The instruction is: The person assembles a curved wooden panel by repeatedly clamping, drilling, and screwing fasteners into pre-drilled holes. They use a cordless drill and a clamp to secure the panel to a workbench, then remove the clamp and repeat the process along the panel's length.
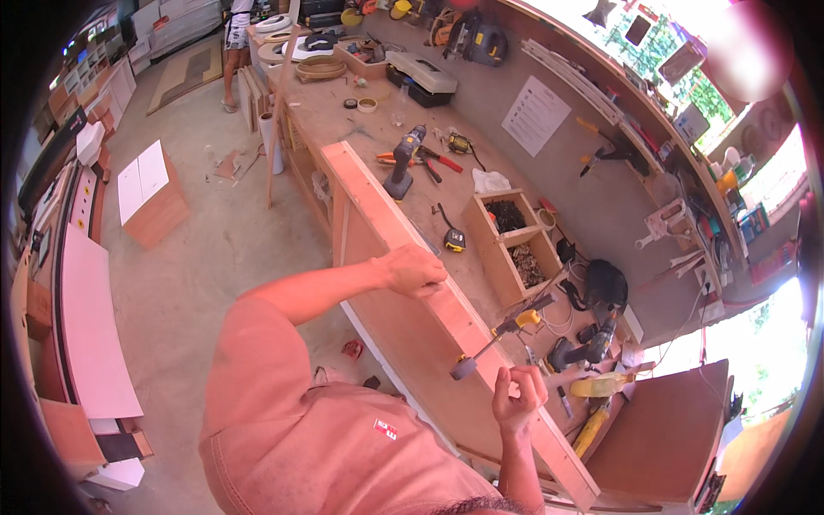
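A long wooden panel [378, 193] with a thick edge stands against the front of the workbench, running from the bench's far part down to the lower right. My left hand [414, 270] is closed and rests on its top edge; what the fingers hold, if anything, is hidden. My right hand [520, 396] is raised by the nearer part of the same edge, with thumb and fingers curled into a pinch; I cannot make out anything between them. Between my hands a bar clamp [491, 346] with a yellow handle lies across the panel's edge.
On the bench are a cordless drill [403, 163], red-handled pliers [442, 160], a tape measure [454, 240], a divided wooden box [491, 249] of screws and a second drill [584, 345]. A brown board [661, 433] stands at right. Behind, a person [238, 39] stands near the bench.
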`<state>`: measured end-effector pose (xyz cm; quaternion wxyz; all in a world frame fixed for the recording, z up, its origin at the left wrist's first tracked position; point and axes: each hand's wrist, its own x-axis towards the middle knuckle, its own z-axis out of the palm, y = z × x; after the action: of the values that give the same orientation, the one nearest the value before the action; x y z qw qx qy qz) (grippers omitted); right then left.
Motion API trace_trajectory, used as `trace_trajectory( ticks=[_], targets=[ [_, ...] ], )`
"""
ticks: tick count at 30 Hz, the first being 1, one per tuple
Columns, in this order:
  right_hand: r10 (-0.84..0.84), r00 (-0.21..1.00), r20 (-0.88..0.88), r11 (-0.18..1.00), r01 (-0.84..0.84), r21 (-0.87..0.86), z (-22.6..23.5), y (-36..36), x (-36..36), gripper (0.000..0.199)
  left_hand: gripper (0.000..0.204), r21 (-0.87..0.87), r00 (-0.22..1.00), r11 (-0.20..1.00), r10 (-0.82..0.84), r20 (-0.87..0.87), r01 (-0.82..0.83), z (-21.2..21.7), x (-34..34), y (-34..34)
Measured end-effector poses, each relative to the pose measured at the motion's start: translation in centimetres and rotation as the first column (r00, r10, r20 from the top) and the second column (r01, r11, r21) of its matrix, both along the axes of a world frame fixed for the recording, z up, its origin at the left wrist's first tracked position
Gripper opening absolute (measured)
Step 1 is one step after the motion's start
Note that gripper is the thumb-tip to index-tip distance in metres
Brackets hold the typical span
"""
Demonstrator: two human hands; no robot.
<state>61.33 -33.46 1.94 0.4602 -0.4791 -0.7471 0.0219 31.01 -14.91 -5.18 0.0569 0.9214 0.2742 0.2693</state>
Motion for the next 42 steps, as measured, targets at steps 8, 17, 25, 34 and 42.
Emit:
trace_trajectory(
  ticks=[8, 17, 25, 34, 42],
  targets=[
    [-0.184, 0.982, -0.042, 0.980, 0.179, -0.090, -5.6, 2.4, 4.5, 0.021, 0.024, -0.040, 0.998, 0.997, -0.064, 0.004, 0.064, 2.1, -1.1, -2.1],
    [-0.405, 0.914, 0.023, 0.896, 0.401, -0.188, -4.7, 5.8, 5.7, 0.022, 0.019, -0.140, 0.994, 0.984, 0.111, 0.025, -0.107, 2.1, -7.7, 2.1],
    [-0.374, 0.903, 0.211, 0.927, 0.356, 0.122, 6.3, 9.1, 3.5, 0.018, 0.027, -0.115, 0.805, 0.803, 0.592, 0.046, -0.585, -0.6, -16.1, 13.4],
    [0.209, 0.889, 0.406, 0.826, 0.061, -0.560, 5.2, 28.2, -9.1, 0.028, 0.068, -0.257, 0.677, 0.638, 0.597, -0.431, -0.726, -1.9, -19.3, 23.3],
    [0.200, 0.800, 0.566, 0.675, 0.306, -0.672, -9.1, 42.6, -17.5, 0.033, 0.095, -0.440, 0.694, 0.577, 0.346, -0.631, -0.688, -2.1, -19.1, 28.1]
  ],
)
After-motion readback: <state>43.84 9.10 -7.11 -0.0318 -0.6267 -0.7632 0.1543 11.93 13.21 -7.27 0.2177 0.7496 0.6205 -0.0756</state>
